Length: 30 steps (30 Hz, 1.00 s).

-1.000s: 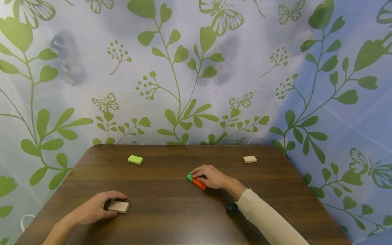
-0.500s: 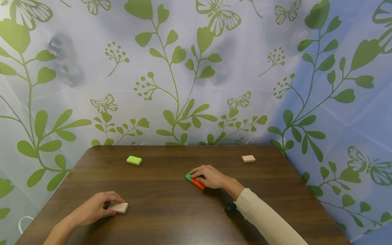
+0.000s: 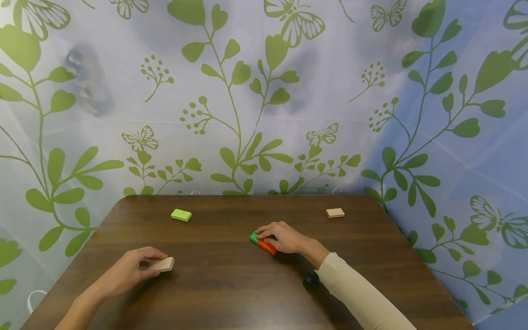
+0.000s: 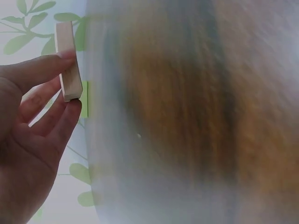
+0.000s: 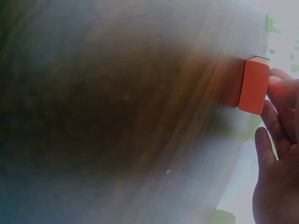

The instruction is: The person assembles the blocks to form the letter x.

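My left hand [image 3: 128,271] pinches a pale wooden block [image 3: 162,264] between thumb and fingers, tilted and slightly above the table. In the left wrist view the block [image 4: 69,60] stands between the thumb and fingertips. My right hand [image 3: 283,237] is over a green block [image 3: 254,237] and an orange-red block [image 3: 267,246], which lie end to end on the table. Its curled fingers and thumb hold the green block near where the two meet. In the right wrist view the end of the orange-red block [image 5: 254,87] faces the camera, below the fingers.
A lime-green block [image 3: 181,215] lies at the back left of the brown table [image 3: 222,293], and another pale wooden block [image 3: 335,212] at the back right. A small dark thing [image 3: 311,280] shows beneath the right sleeve. A leaf-patterned curtain [image 3: 231,91] hangs behind the table.
My left hand has raised the pale wooden block from the table and tilted it, moving slightly away from me. My right hand and the green and orange-red blocks have stayed put.
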Each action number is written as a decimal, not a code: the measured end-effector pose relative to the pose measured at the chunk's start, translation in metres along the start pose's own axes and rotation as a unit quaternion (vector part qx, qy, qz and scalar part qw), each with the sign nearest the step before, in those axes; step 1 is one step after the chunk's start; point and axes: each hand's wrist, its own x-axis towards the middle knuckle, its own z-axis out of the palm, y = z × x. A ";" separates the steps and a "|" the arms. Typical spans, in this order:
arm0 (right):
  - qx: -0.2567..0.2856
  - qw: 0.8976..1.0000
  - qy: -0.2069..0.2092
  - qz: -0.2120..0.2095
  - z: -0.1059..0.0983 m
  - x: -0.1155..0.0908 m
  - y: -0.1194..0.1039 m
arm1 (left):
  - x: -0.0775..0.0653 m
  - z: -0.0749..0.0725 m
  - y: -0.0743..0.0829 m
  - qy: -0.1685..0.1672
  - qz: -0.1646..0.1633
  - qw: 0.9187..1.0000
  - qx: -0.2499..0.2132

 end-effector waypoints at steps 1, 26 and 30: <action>0.001 1.000 -0.001 0.001 0.000 0.000 0.000 | 0.002 0.000 0.002 0.005 -0.003 1.000 -0.001; -0.004 1.000 0.004 0.002 0.002 0.001 0.000 | 0.034 0.005 0.022 0.048 -0.072 0.996 -0.011; -0.010 1.000 0.003 0.001 0.002 0.002 0.001 | 0.036 0.005 0.023 0.046 -0.082 0.996 -0.011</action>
